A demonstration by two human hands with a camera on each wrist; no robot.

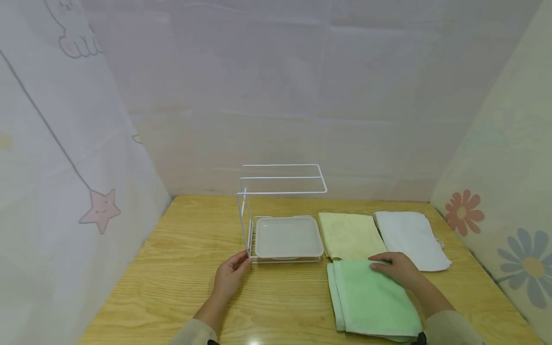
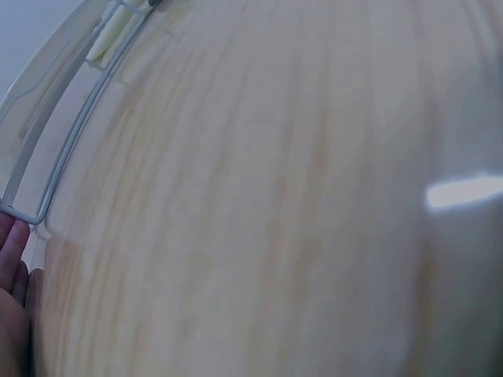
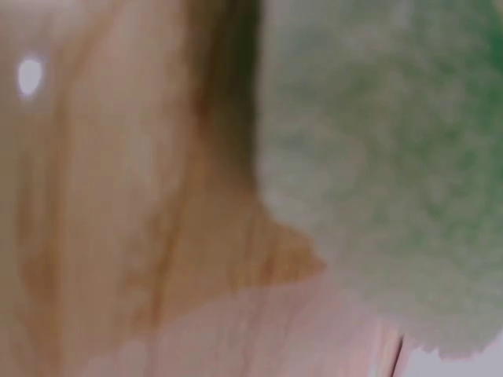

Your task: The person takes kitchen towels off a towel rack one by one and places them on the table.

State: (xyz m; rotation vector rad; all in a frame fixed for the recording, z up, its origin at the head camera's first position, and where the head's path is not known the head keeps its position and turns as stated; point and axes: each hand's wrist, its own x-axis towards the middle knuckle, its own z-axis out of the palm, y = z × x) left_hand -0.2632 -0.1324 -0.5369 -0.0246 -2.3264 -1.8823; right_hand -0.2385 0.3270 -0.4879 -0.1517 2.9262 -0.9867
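A white wire rack (image 1: 282, 192) stands on the table with a shallow white tray (image 1: 289, 237) on its base. My left hand (image 1: 229, 274) holds the rack's near left corner with thumb and fingers; in the left wrist view those fingers (image 2: 14, 255) meet the wire corner. On the right, my right hand (image 1: 398, 270) rests on the far edge of a folded green towel (image 1: 375, 299), fingers pointing left. That towel (image 3: 385, 157) is blurred in the right wrist view, where the hand's hold cannot be made out.
Behind the green towel lies a folded pale yellow towel (image 1: 351, 235), right beside the rack. A folded white towel (image 1: 409, 239) lies farther right. The wooden table (image 1: 181, 282) is bounded by printed cloth walls at the back and both sides.
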